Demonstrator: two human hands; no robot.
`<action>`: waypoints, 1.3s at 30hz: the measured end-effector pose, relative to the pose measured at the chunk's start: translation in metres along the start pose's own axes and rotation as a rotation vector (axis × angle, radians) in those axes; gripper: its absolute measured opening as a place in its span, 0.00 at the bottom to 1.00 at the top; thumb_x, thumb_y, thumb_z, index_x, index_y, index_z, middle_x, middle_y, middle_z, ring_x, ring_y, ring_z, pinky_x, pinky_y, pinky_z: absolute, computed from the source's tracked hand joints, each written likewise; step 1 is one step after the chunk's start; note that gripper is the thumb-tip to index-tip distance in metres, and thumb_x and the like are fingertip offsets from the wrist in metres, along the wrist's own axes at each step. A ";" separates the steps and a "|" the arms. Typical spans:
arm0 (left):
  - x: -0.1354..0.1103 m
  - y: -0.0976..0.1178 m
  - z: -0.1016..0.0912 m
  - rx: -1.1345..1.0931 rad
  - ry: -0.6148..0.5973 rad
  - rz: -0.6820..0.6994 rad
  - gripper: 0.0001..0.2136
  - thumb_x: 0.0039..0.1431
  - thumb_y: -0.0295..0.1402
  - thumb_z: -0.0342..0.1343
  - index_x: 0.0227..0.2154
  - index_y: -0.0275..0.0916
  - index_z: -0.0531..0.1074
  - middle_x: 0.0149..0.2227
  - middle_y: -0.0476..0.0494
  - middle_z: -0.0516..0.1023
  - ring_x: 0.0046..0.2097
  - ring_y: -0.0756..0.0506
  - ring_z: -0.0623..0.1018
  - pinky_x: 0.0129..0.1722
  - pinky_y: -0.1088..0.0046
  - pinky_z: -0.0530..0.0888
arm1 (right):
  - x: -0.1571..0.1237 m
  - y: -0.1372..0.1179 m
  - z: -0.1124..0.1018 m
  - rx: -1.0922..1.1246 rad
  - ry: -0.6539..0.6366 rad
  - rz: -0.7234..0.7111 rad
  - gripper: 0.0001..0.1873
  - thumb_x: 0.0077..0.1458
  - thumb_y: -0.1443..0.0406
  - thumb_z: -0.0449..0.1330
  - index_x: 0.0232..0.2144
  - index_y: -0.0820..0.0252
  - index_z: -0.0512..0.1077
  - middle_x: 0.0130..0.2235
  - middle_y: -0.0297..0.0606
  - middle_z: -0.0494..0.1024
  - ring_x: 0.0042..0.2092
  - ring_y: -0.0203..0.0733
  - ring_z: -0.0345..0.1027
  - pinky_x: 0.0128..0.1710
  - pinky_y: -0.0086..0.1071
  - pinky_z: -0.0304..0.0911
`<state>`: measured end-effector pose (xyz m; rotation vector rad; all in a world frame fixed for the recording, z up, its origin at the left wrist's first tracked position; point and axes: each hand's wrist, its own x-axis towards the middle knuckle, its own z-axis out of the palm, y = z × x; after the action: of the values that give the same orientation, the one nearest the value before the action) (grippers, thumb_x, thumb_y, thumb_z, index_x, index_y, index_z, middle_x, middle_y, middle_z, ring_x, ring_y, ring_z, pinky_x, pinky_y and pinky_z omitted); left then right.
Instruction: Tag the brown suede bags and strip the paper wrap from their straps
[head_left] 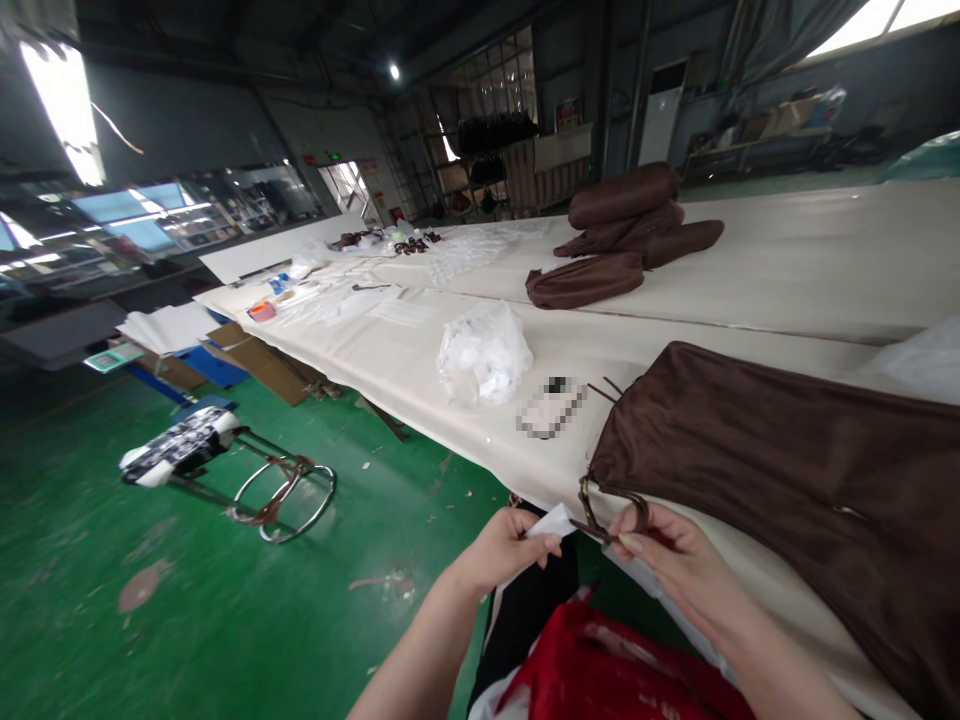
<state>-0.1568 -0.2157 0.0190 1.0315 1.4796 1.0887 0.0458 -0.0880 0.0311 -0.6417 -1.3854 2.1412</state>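
A large dark brown bag (757,430) of soft material lies on the table's near right side. A metal ring (584,490) at its left corner joins it to a brown strap (595,530). My right hand (664,550) is closed round this strap, just past the table edge. To its left, my left hand (510,550) pinches a thin white wrapping piece (553,521) against the strap's end. I cannot tell whether it is paper or foam. Close by on the table are a blurred-out phone (551,407) and a clear plastic bag (485,355) of white scraps.
Several brown rolled bundles (622,235) are piled farther back on the long cream table (795,240). Plastic wrap and small items, including an orange tape roll (262,311), lie at its far left. A padded stool (180,445) stands on the green floor, near cardboard boxes (255,360).
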 end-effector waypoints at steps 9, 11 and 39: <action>-0.003 0.005 0.003 0.167 -0.092 0.021 0.21 0.48 0.49 0.62 0.22 0.34 0.68 0.20 0.53 0.60 0.24 0.54 0.57 0.21 0.78 0.53 | 0.008 0.007 0.000 -0.028 0.090 0.066 0.16 0.42 0.56 0.70 0.29 0.61 0.74 0.28 0.36 0.75 0.29 0.35 0.67 0.30 0.29 0.63; -0.003 0.007 0.006 0.182 -0.074 0.055 0.20 0.49 0.48 0.62 0.21 0.34 0.66 0.21 0.54 0.58 0.24 0.54 0.57 0.22 0.78 0.53 | 0.011 0.016 0.002 -0.028 0.108 0.084 0.18 0.41 0.56 0.71 0.30 0.61 0.74 0.28 0.35 0.75 0.30 0.36 0.67 0.31 0.29 0.62; -0.005 0.027 0.020 0.789 0.311 0.203 0.16 0.64 0.32 0.46 0.22 0.37 0.70 0.27 0.46 0.71 0.31 0.49 0.71 0.32 0.75 0.64 | 0.034 0.021 0.008 -0.821 0.028 0.134 0.24 0.56 0.47 0.51 0.25 0.59 0.72 0.20 0.33 0.75 0.17 0.33 0.63 0.19 0.26 0.55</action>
<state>-0.1345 -0.2121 0.0438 1.6294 2.1772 0.8235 0.0119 -0.0792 0.0106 -1.0700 -2.2599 1.5752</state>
